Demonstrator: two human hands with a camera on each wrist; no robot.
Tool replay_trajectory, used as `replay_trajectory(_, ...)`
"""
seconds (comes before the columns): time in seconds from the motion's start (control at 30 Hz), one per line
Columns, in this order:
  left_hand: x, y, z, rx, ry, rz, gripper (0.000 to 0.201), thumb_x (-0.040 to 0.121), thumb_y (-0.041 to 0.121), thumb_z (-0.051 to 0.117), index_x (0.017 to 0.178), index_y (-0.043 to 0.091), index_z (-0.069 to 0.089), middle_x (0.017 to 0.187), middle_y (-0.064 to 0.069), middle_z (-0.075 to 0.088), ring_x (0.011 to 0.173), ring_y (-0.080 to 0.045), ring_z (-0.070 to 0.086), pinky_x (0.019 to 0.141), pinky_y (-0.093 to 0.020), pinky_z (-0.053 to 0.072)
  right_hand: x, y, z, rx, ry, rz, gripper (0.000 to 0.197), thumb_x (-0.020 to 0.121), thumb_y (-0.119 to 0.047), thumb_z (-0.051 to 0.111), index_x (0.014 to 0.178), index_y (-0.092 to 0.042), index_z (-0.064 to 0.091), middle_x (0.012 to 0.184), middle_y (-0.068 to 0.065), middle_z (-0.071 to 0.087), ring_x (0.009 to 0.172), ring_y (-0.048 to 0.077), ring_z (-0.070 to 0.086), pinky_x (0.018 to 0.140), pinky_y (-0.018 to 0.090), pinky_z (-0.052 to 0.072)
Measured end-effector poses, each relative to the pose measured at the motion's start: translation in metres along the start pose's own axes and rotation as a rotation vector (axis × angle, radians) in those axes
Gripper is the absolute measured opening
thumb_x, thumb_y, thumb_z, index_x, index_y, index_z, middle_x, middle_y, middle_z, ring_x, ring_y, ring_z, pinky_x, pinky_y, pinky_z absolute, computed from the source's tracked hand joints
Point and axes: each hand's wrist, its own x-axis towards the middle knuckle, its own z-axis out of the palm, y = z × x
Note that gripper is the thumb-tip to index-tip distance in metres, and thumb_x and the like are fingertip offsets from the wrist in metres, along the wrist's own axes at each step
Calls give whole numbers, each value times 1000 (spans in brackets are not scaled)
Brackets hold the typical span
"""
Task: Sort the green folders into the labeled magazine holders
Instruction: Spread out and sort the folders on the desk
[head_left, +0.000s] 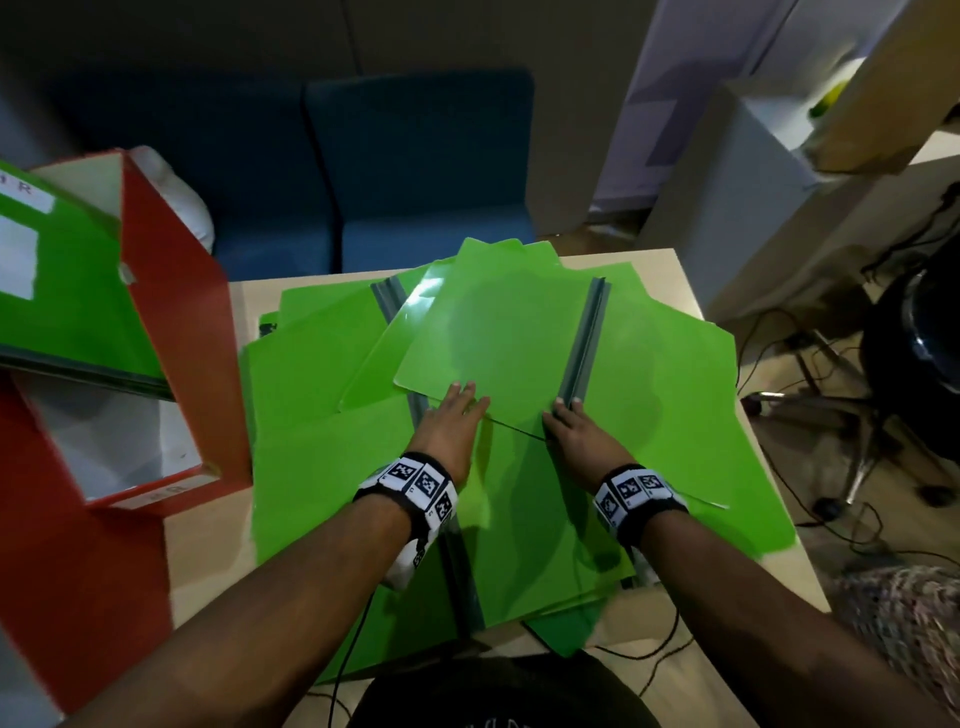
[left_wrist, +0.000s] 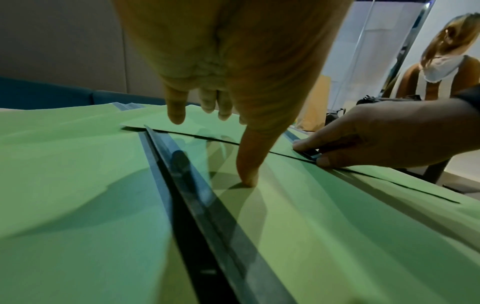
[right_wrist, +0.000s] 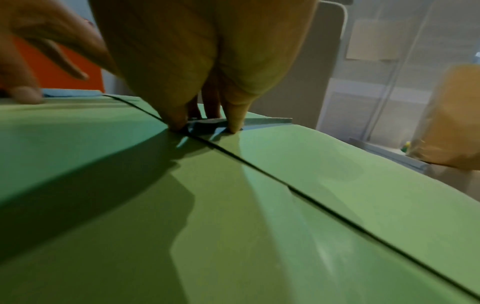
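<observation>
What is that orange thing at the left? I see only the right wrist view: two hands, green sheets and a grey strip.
Observer: A red magazine holder at the table's left, with a green folder already in it.
Operator: Only one holder?
Observer: No, a second red holder stands nearer the person; only its white inside shows.
Operator: How many sheets are left?
Observer: Several folders, fanned in an overlapping pile across the table; the right hand pinches the top folder by its spine.

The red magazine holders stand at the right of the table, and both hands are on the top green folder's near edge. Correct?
Not quite. In the head view the red magazine holders stand at the left of the table, not the right. The left hand and right hand are indeed on the top green folder's near edge.
</observation>
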Motion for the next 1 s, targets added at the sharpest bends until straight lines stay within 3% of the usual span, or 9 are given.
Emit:
replay_trajectory(0.13, 6, 3, 2, 119, -27, 33, 95, 85, 8, 66, 154, 24, 2, 161, 0, -11, 148, -21, -6, 119, -45, 12, -11, -6, 5, -83, -47, -135, 88, 80, -2, 71, 151, -8, 18, 159, 16, 7, 146, 39, 3, 113, 50, 29)
replay_trajectory(0.2, 6, 3, 4, 109, -41, 48, 92, 87, 14, 65, 154, 25, 2, 162, 0, -7, 149, -21, 1, 120, -45, 15, -16, -7, 1, -101, -59, -164, 81, 84, -3, 66, 150, -8, 20, 159, 16, 9, 146, 38, 2, 112, 50, 32)
replay_trajectory(0.33, 3, 0, 3, 32, -12, 23, 89, 88, 26, 67, 154, 23, 7, 156, -4, 28, 134, -27, 42, 109, -44, 39, -19, -2, -5, -86, -88, -236, 65, 89, -8, 61, 147, -8, 31, 158, 12, 18, 146, 36, 8, 112, 49, 33)
replay_trajectory(0.43, 2, -3, 1, 136, 12, 48, 86, 89, 37, 65, 154, 20, 11, 146, -7, 40, 130, -26, 42, 110, -45, 35, -20, 0, 0, -37, -85, -297, 50, 94, -12, 56, 141, -8, 41, 156, 9, 26, 146, 33, 9, 113, 47, 31)
replay_trajectory(0.57, -4, -9, 8, 189, -11, 79, 66, 89, 43, 61, 144, 16, 35, 153, -8, 27, 142, -26, 23, 117, -57, 15, -16, 1, 1, -34, -81, -364, 42, 93, -10, 56, 134, -4, 50, 152, 10, 33, 146, 29, 12, 114, 41, 31)
replay_trajectory(0.67, -11, -13, 13, 156, -93, 51, 74, 89, 44, 61, 146, 10, 29, 161, -5, 6, 146, -28, 16, 113, -61, 23, -9, -4, -3, -65, -55, -409, 38, 91, -7, 59, 128, -1, 56, 149, 12, 38, 146, 27, 17, 112, 41, 34)
replay_trajectory(0.8, -24, -21, 17, 187, -102, 33, 83, 90, 42, 61, 151, 13, 12, 159, -15, 14, 140, -35, 31, 107, -57, 37, 0, -12, -8, -62, -11, -478, 30, 90, -5, 59, 120, 1, 62, 145, 13, 45, 144, 24, 26, 109, 40, 39)
replay_trajectory(0.9, -37, -25, 22, 226, -109, 0, 89, 90, 41, 59, 152, 16, 1, 156, -22, 17, 136, -40, 36, 107, -54, 38, 6, -21, -10, -22, 13, -504, 28, 93, -10, 58, 120, -5, 63, 143, 11, 48, 137, 24, 39, 105, 41, 44)
replay_trajectory(1.0, -51, -32, 25, 186, -143, -81, 90, 88, 38, 61, 152, 19, 1, 157, -21, 12, 138, -41, 31, 109, -55, 35, 7, -35, -13, -40, 74, -537, 32, 94, -17, 58, 125, -13, 60, 147, 7, 43, 127, 25, 50, 103, 41, 45)
